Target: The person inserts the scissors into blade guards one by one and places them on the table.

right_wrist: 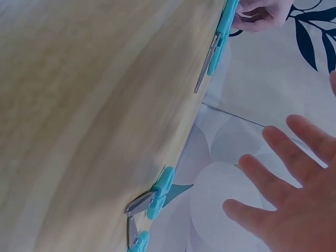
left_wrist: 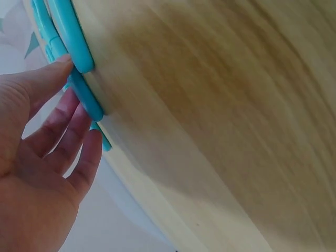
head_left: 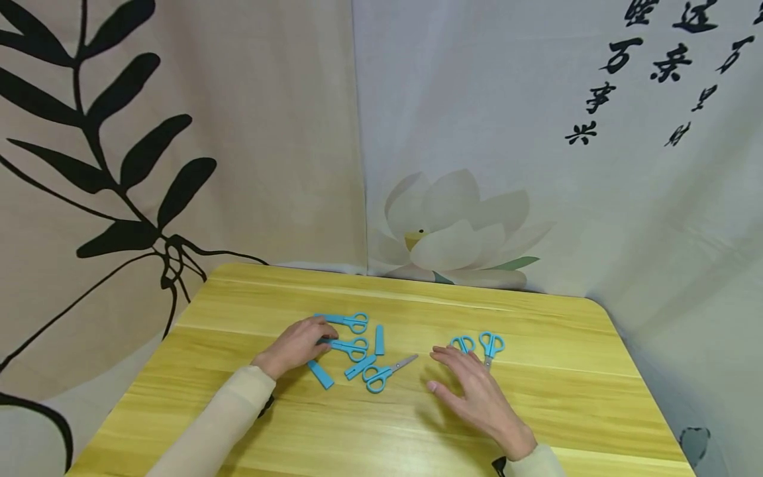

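My left hand (head_left: 296, 346) pinches a pair of blue-handled scissors (head_left: 356, 348) by its blue sheath, between thumb and fingers. Just beyond it lies another sheathed pair (head_left: 356, 322). Loose blue blade sheaths lie around: one upright in view (head_left: 379, 340), one slanted (head_left: 360, 368), one nearer the left wrist (head_left: 321, 375). Bare scissors (head_left: 377, 379) point their blades to the right. My right hand (head_left: 477, 401) hovers with spread fingers, holding nothing. Past its fingertips are two unsheathed pairs, one partly hidden (head_left: 462, 342) and one with handles away from me (head_left: 491, 343).
The wooden table (head_left: 572, 377) has a rounded far right corner. Behind it hangs a pale curtain (head_left: 286, 132) with printed leaves, a lotus and black characters, close to the back edge.
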A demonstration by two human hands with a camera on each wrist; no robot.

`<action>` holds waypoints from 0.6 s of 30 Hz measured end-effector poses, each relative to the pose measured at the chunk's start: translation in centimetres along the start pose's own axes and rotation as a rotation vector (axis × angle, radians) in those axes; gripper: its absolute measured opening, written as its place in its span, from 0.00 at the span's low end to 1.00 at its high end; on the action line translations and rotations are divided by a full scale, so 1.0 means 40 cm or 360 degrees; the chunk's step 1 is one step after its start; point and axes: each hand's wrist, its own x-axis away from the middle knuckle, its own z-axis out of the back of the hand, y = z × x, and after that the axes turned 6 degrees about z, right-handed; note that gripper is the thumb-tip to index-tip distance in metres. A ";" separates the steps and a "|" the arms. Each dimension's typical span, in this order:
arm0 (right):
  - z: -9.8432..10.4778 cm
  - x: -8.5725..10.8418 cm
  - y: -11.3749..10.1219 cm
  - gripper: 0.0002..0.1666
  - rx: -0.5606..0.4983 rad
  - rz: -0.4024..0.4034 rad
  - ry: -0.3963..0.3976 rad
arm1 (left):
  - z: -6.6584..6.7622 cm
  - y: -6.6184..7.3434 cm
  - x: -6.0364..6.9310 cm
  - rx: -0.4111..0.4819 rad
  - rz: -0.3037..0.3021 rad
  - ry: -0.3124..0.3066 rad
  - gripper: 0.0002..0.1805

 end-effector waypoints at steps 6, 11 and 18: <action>0.001 -0.001 -0.001 0.28 -0.0008 -0.0008 -0.0006 | 0.001 -0.010 0.008 -0.0020 -0.0034 0.0047 0.10; 0.003 -0.004 -0.005 0.28 -0.0002 -0.0005 -0.0009 | 0.002 -0.017 0.011 -0.0021 -0.0036 0.0066 0.10; 0.004 -0.006 -0.003 0.28 -0.0005 -0.0008 -0.0022 | 0.016 -0.017 0.016 0.0111 0.0056 -0.0027 0.14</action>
